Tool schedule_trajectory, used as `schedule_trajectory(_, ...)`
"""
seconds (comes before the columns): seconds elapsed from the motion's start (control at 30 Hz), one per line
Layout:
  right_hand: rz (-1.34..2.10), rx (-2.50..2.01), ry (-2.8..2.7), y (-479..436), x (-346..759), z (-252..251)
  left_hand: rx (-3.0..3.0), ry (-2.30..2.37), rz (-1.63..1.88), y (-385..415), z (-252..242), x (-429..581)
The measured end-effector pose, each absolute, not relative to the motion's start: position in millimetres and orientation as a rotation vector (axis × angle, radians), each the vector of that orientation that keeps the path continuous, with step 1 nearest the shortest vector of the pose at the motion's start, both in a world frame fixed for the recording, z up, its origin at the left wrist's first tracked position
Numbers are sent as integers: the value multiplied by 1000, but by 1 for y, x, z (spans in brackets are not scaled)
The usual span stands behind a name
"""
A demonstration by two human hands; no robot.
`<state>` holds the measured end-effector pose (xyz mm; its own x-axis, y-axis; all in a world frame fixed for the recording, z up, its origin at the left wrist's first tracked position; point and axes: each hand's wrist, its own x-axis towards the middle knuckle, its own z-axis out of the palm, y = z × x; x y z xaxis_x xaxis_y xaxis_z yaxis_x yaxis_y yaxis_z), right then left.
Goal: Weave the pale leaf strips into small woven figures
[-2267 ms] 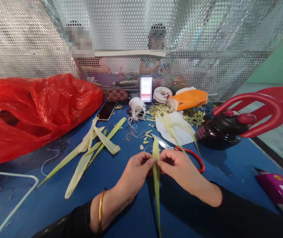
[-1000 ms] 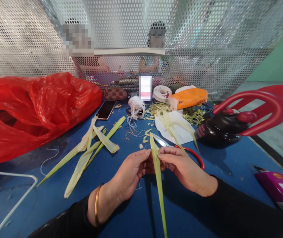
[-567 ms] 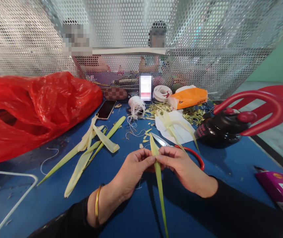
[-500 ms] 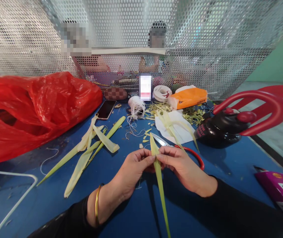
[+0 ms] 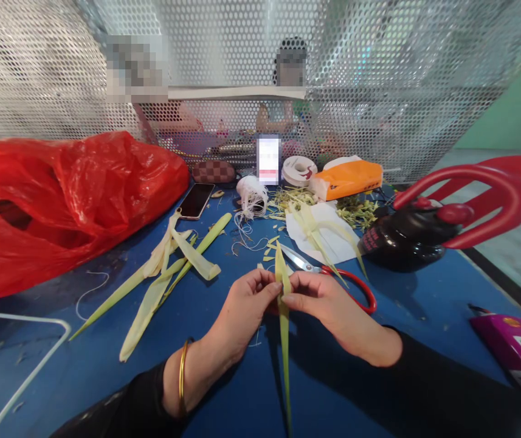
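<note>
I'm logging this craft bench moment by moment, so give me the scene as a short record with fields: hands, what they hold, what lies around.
Hands: left hand and right hand, fingertips together at mid-table
Held: leaf strip, long, pale green, pinched by both hands near its far end
Surface: blue table
Just beyond hands: red-handled scissors, lying flat
Left: loose leaves; red plastic bag
Far edge: phone, thread bundle, orange pack
Right: black pot with red handle
</note>
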<state>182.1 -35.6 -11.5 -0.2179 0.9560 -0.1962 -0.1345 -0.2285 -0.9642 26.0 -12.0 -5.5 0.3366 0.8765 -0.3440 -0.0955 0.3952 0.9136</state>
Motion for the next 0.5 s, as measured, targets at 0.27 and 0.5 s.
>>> schedule_trajectory(0.27,1604,-950,-1138,-40,186,-9,1057,1107,833,-7,-11,26)
schedule_trajectory(0.5,1686,-937,-1079,-39,186,-7,1081,1056,801,-6,-12,27)
